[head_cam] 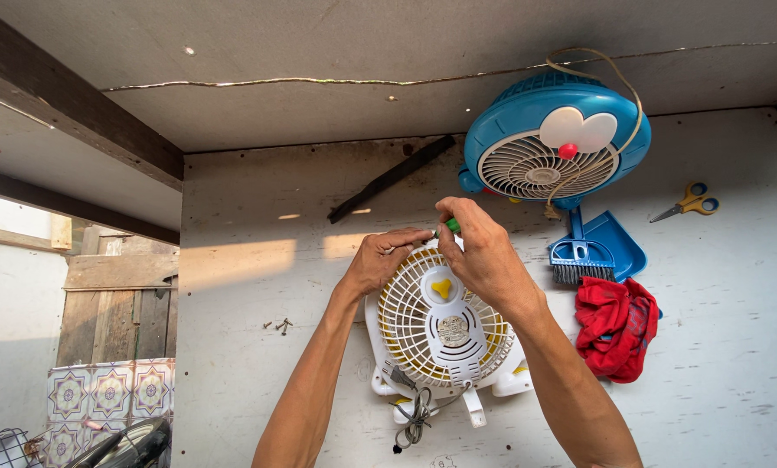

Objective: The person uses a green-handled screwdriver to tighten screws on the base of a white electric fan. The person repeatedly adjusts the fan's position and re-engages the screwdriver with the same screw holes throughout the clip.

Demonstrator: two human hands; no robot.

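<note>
Seen from the head camera: at centre frame a person works the top edge of a small white fan [440,334] lying on a pale board counter [258,347]; the right hand [484,251] has its grip pinched together on a green-handled tool [452,226], seemingly a screwdriver, while the left hand [380,260] rests with fingers curled over the grille rim, steadying it; the step looks like work on a fastener at the rim, and the next move would call for a firm, square hold. Loose screws [282,326] lie left of centre; a blue fan [549,143], blue brush and dustpan [592,250], red cloth [618,325] and scissors [688,201] crowd the right; the white fan's bundled cord [416,414] trails below.
</note>
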